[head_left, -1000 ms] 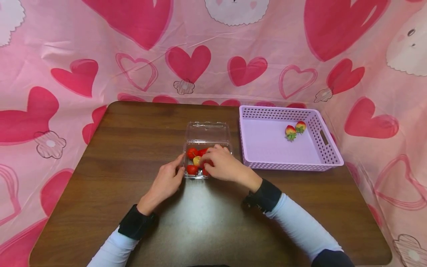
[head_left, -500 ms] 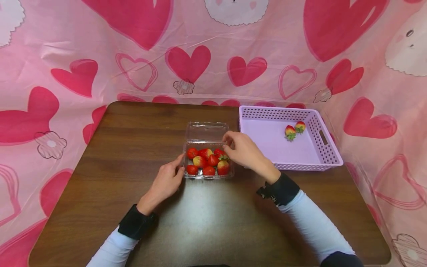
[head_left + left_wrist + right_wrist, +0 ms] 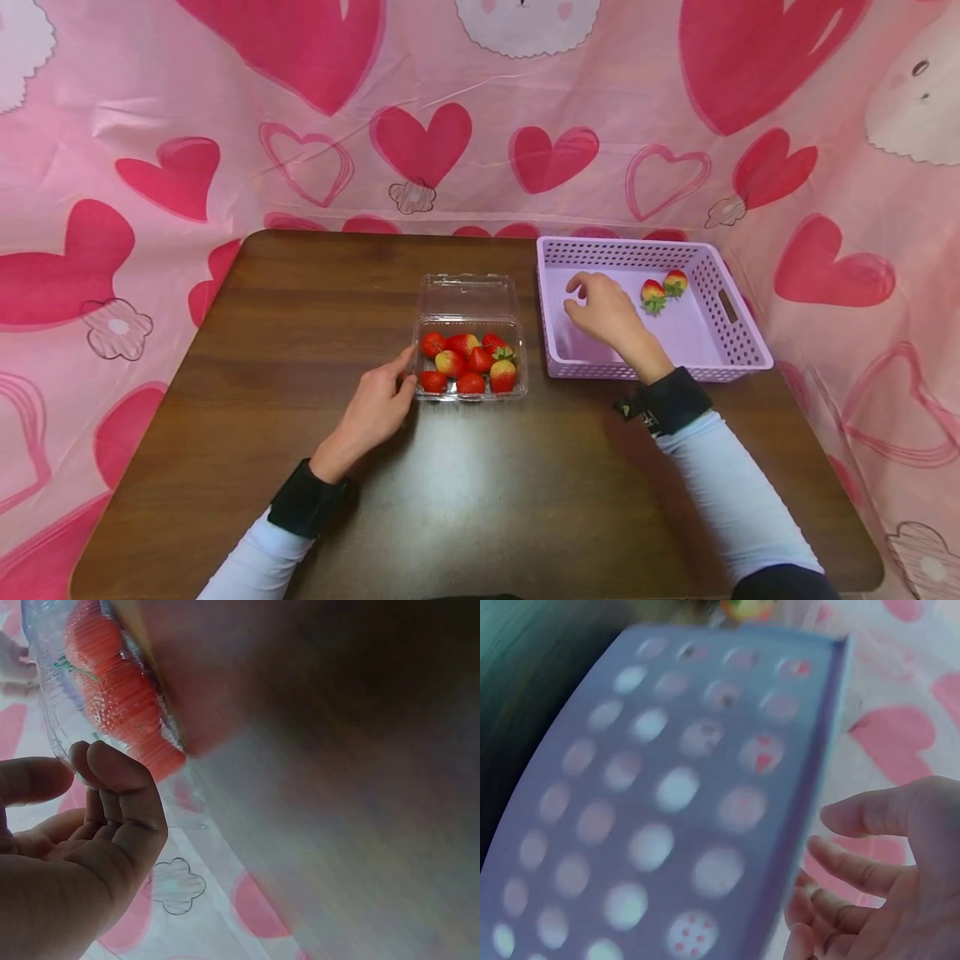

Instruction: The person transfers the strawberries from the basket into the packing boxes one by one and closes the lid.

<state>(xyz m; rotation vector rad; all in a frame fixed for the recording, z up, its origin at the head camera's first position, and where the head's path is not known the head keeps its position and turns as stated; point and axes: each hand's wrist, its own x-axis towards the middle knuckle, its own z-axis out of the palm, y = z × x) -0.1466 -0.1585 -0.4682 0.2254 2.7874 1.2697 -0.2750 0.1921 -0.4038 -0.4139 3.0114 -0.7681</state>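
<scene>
A clear plastic clamshell container [image 3: 522,379] stands on the table with its lid [image 3: 467,297] raised at the back. Several strawberries [image 3: 478,360] lie inside it. At its left side my left hand [image 3: 378,402] holds the wall; the left wrist view shows the fingers [image 3: 120,769] curled at the rim with the thumb opposite. My right hand [image 3: 607,312] is over the left part of a lilac perforated basket [image 3: 551,333], holding nothing, fingers loosely bent. Two strawberries [image 3: 653,296] with green leaves lie to the right of that hand, in the basket.
The basket stands just right of the container, its holed wall [image 3: 652,787] close to the right hand in the right wrist view. A brown wooden table [image 3: 315,292] carries both. A pink heart-patterned cloth [image 3: 315,108] hangs behind and at the sides.
My right hand has left the strawberries in the container and moved right, past the container's right edge, to above the basket. The left hand has stayed at the container's left side.
</scene>
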